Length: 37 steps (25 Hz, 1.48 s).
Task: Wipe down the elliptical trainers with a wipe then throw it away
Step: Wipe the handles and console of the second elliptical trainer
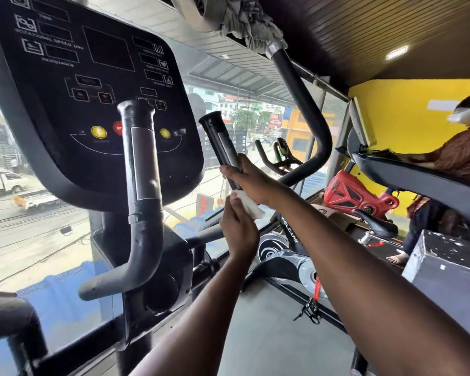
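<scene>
Upstairs gym by big street-facing windows. Right hand [251,180] clamped round the black tubular elliptical handlebar grip [223,142], steadying it. Left hand [238,226] pinching the crumpled white wipe [248,204] just below. Probably limp, damp, tears easily; better bunched in the palm.

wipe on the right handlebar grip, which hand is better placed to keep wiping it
Left. The left hand already holds the white wipe against the stem just below the right handlebar grip. The right hand is wrapped around the grip itself, steadying it.
</scene>
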Available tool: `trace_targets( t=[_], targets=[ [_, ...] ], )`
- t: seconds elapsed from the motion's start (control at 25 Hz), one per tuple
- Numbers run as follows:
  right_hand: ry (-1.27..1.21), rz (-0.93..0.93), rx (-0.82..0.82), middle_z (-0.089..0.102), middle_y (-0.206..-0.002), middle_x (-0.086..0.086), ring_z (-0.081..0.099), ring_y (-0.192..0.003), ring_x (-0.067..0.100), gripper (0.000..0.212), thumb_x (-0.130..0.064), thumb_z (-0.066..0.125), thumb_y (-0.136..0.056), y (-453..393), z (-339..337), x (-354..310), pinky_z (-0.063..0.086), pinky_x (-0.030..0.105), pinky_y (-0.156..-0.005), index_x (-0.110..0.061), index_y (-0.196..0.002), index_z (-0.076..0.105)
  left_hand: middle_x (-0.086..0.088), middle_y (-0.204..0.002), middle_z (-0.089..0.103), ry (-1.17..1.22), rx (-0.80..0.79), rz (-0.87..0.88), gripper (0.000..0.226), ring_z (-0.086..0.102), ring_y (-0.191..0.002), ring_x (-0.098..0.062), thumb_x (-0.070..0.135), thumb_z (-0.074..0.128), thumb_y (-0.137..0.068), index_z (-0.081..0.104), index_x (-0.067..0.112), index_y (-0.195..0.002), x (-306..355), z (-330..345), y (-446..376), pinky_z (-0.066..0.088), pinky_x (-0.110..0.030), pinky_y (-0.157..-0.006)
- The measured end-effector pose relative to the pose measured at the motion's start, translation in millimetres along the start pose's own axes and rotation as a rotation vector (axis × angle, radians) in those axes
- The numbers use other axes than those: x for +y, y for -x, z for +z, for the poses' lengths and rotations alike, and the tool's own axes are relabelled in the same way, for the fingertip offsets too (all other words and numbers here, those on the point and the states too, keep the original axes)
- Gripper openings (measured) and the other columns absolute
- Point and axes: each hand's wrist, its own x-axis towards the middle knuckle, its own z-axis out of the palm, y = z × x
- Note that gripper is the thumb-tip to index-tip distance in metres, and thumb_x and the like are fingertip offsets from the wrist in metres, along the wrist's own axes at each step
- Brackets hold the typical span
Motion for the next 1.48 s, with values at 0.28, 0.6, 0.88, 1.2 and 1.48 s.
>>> trace_targets(
  t=[0.28,0.6,0.88,1.2,1.48],
  targets=[
    [-0.066,-0.018,0.041,0.064,-0.105,0.025,0.062,-0.099,0.039,0.047,-0.044,0.058,-0.09,10.1,5.9,12.8,0.049,0.05,-0.089,-0.004,-0.113,0.051,-0.019,-0.077,0.064,-0.253,-0.133,0.069,0.046,0.054,-0.071,-0.034,0.031,0.029,-0.101,0.056,0.001,-0.08,-25.2,-23.4,-7.9,0.046,-0.047,-0.067],
    [-0.082,-0.059,0.369,0.053,-0.07,0.005,0.053,-0.064,0.02,0.032,-0.043,0.067,-0.083,22.5,28.7,20.7,0.043,0.036,-0.065,-0.013,-0.081,0.055,-0.004,-0.085,0.06,-0.172,-0.194,-0.103,0.035,0.054,-0.082,-0.023,0.04,0.033,-0.093,0.061,0.024,-0.078,-2.2,-22.6,-16.2,0.049,-0.051,-0.086],
    [-0.091,-0.054,0.564,0.056,-0.064,-0.001,0.055,-0.065,0.02,0.027,-0.033,0.072,-0.078,24.6,44.8,38.3,0.047,0.037,-0.066,-0.012,-0.073,0.056,0.002,-0.076,0.052,-0.229,-0.227,-0.051,0.042,0.044,-0.074,-0.015,0.023,0.023,-0.106,0.058,0.006,-0.091,-15.4,-24.8,-3.1,0.036,-0.033,-0.075],
    [-0.145,-0.154,0.587,0.056,-0.063,-0.002,0.055,-0.061,0.018,0.032,-0.041,0.069,-0.078,24.3,47.7,44.4,0.046,0.035,-0.061,-0.011,-0.077,0.057,-0.003,-0.07,0.059,-0.376,-0.239,0.019,0.039,0.056,-0.075,-0.024,0.028,0.028,-0.1,0.045,0.018,-0.066,-73.8,-41.3,-37.0,0.044,-0.039,-0.071],
    [-0.141,-0.169,0.6,0.055,-0.061,-0.005,0.053,-0.059,0.014,0.026,-0.036,0.069,-0.081,23.4,47.7,45.4,0.044,0.031,-0.06,-0.014,-0.075,0.056,-0.011,-0.072,0.058,-0.256,-0.254,0.044,0.033,0.05,-0.071,-0.024,0.026,0.032,-0.094,0.05,0.01,-0.072,-47.2,-27.5,-23.2,0.042,-0.041,-0.066]
  ],
)
